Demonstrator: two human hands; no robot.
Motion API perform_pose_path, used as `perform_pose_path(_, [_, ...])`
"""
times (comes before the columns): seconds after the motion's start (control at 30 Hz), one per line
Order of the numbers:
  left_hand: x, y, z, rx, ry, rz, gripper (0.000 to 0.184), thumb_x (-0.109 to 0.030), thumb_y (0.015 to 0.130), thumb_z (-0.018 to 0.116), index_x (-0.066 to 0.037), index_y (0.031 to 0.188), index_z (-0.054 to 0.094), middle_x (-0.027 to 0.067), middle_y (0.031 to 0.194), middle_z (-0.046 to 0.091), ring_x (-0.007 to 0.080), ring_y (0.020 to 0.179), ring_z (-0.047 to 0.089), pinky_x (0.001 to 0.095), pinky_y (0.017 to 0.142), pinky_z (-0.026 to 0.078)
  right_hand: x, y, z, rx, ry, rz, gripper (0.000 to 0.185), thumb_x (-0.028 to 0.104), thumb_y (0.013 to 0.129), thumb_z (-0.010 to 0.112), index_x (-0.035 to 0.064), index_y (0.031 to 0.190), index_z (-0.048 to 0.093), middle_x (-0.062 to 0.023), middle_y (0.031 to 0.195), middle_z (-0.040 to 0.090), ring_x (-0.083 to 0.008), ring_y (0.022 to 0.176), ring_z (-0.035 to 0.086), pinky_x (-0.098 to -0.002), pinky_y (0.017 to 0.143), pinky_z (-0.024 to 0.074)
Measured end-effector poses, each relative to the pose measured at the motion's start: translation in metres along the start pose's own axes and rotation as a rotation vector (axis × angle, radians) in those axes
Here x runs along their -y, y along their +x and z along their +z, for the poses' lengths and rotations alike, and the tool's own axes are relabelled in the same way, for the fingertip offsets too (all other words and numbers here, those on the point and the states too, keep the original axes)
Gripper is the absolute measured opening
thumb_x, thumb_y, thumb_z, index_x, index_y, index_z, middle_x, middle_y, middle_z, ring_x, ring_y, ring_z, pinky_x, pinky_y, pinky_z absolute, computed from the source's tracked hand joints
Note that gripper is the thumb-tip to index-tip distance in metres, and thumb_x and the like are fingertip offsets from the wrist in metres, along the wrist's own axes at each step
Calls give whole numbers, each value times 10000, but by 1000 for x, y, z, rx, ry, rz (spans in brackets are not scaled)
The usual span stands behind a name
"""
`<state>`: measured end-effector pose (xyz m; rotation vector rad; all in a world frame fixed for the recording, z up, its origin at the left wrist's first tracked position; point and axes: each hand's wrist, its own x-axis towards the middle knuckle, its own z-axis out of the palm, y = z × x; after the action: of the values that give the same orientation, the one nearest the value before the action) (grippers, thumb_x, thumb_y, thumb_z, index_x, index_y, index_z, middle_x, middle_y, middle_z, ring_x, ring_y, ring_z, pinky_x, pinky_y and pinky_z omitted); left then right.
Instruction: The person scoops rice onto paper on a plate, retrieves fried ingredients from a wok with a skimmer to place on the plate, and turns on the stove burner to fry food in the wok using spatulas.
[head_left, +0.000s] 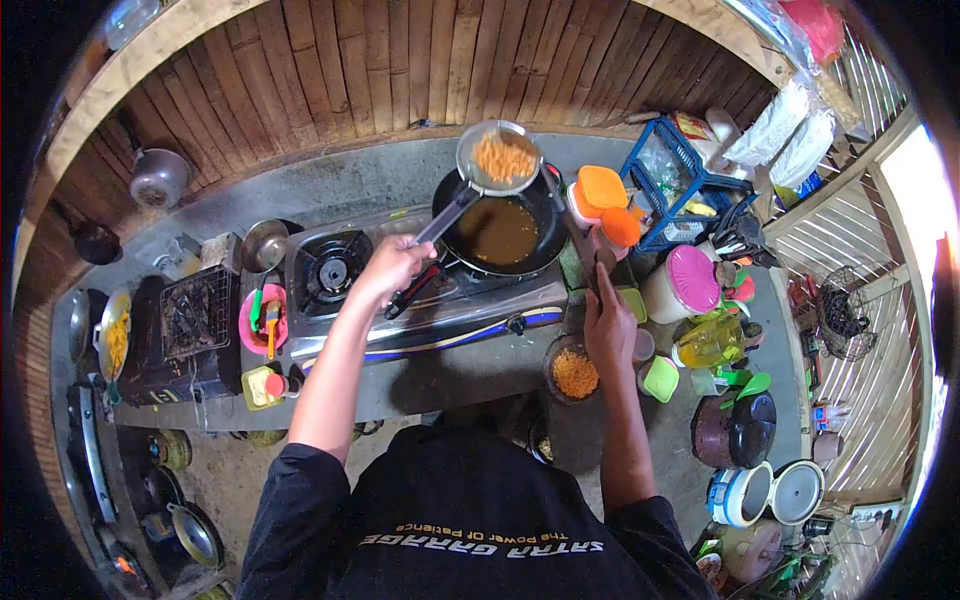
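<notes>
My left hand is closed around the long handle of a strainer. Fried orange-brown pieces lie in the mesh, above the far side of a black frying pan on the stove. Brown oil covers the pan's bottom. My right hand, to the right of the pan, grips a dark long-handled utensil; its far end reaches the pan's right rim, and its exact kind is unclear. Just left of that hand sits a bowl of orange crumbly food.
A second burner is at the left. A pink bowl with utensils stands beside the stove. Orange-lidded containers, a blue rack, a pink-lidded tub and a dark pot crowd the right side.
</notes>
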<state>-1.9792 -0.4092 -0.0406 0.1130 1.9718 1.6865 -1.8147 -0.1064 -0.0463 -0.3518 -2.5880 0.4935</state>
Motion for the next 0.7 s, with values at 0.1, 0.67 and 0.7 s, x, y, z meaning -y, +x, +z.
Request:
perform_pose_path(0.1, [38, 7, 9, -28, -43, -93, 161, -214, 949, 577, -55, 925, 583, -86, 579, 363, 37, 411, 272, 245, 366, 173, -18, -15, 27, 64, -11, -28, 452, 201, 912, 585, 155, 1354, 509, -195, 869, 634, -387, 739, 633, -482, 630, 503])
perform_pose_path(0.67, [43, -7, 25, -45, -23, -104, 200, -244, 960, 561, -49, 915, 574, -82, 536, 356, 49, 391, 298, 248, 349, 203, -34, -25, 19, 137, 38, 22, 449, 193, 928, 569, 127, 1365, 488, -246, 978, 645, -423, 844, 618, -499, 711, 482])
perform_pose_path(0.7, [40, -11, 27, -74, -9, -101, 201, -245, 960, 562, -51, 909, 576, -82, 536, 356, 50, 391, 296, 249, 348, 201, -36, -23, 20, 150, 47, 33, 446, 193, 928, 569, 117, 1362, 492, -245, 984, 645, -424, 851, 617, -495, 715, 483])
